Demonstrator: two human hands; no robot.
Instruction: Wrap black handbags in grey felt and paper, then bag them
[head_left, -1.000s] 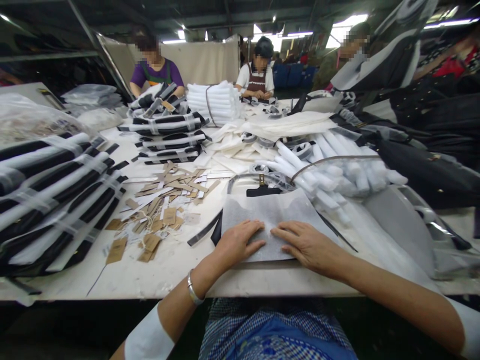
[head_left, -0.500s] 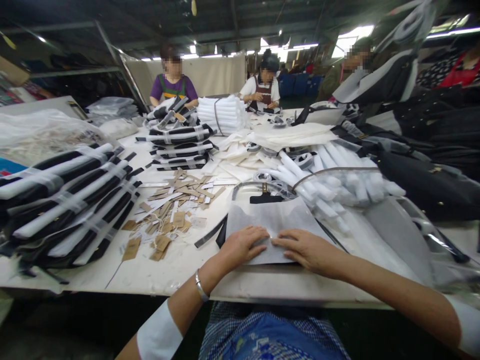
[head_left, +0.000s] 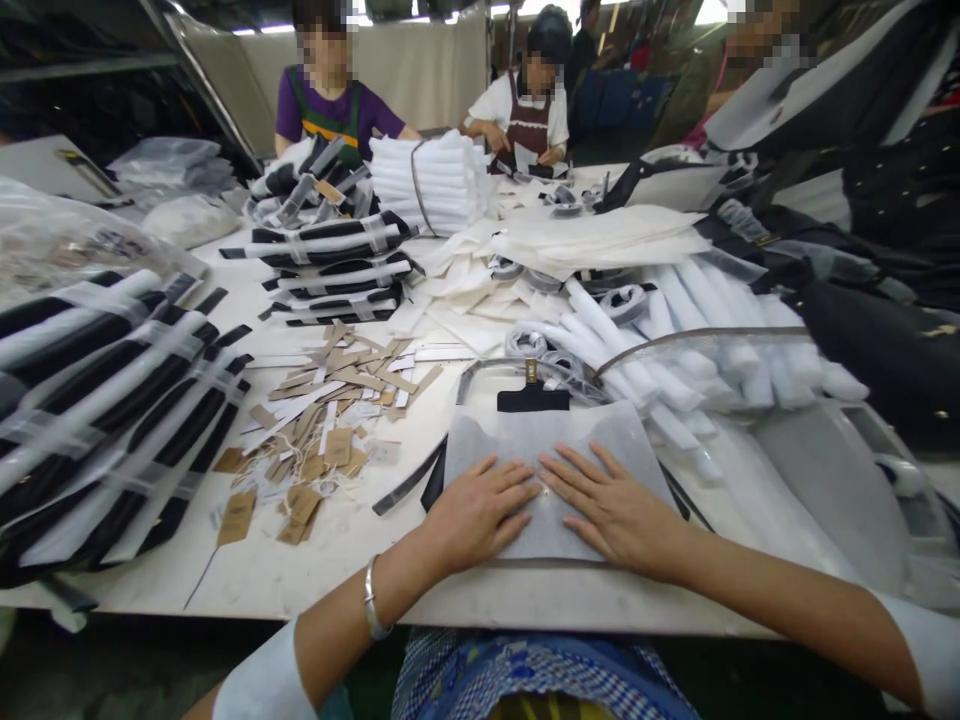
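Note:
A black bag point(head_left: 533, 400) lies flat in front of me, mostly hidden under a translucent whitish sheet point(head_left: 501, 430). Its black tab with a gold-coloured fitting and a wrapped handle point(head_left: 474, 368) stick out at the far side. My left hand point(head_left: 480, 512) rests flat on the left part of the sheet, fingers stretched out. On the right part, my right hand point(head_left: 624, 508) presses flat with its fingers spread. A small shiny spot shows on the sheet between the two hands. Dark strap ends point(head_left: 409, 480) emerge at the left.
Brown card tags point(head_left: 300, 510) and paper strips lie left of the bag. Wrapped black-and-white bundles point(head_left: 112, 400) are stacked farther left. White foam rolls point(head_left: 697, 370) lie to the right, black bags point(head_left: 877, 330) beyond. Two people point(head_left: 330, 100) work across the table point(head_left: 300, 590).
The view has tilted down and come closer. My right hand's fingers have spread and flattened, reaching farther up the sheet. My left hand stays flat on it.

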